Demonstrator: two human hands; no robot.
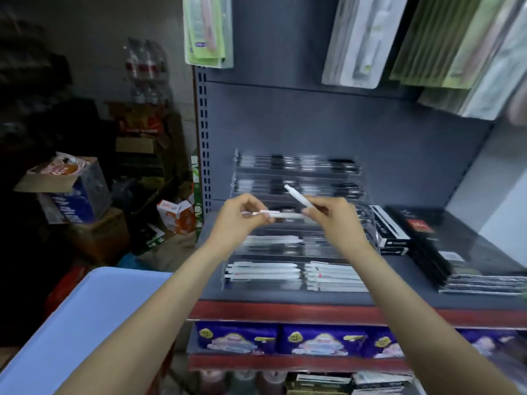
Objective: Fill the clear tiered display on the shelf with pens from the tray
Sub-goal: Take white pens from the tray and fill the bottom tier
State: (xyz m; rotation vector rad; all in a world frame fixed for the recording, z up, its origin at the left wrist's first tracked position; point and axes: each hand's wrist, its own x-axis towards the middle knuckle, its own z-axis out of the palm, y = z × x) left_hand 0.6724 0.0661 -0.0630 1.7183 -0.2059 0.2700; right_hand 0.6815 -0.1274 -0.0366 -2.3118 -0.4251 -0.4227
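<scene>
My left hand (242,216) pinches a white pen (281,215) level above the clear tiered display (299,223) near the shelf's (285,297) left edge. My right hand (332,215) pinches a second white pen (298,196), tilted up-left, tip just above the first.

Left hand (242,216) grips level white pen (281,215); right hand (332,213) grips tilted white pen (299,197), above clear tiered display (296,246).

White pens (263,271) fill the clear display (296,178); blue tray (85,323), red-edged grey shelf (313,312).
</scene>
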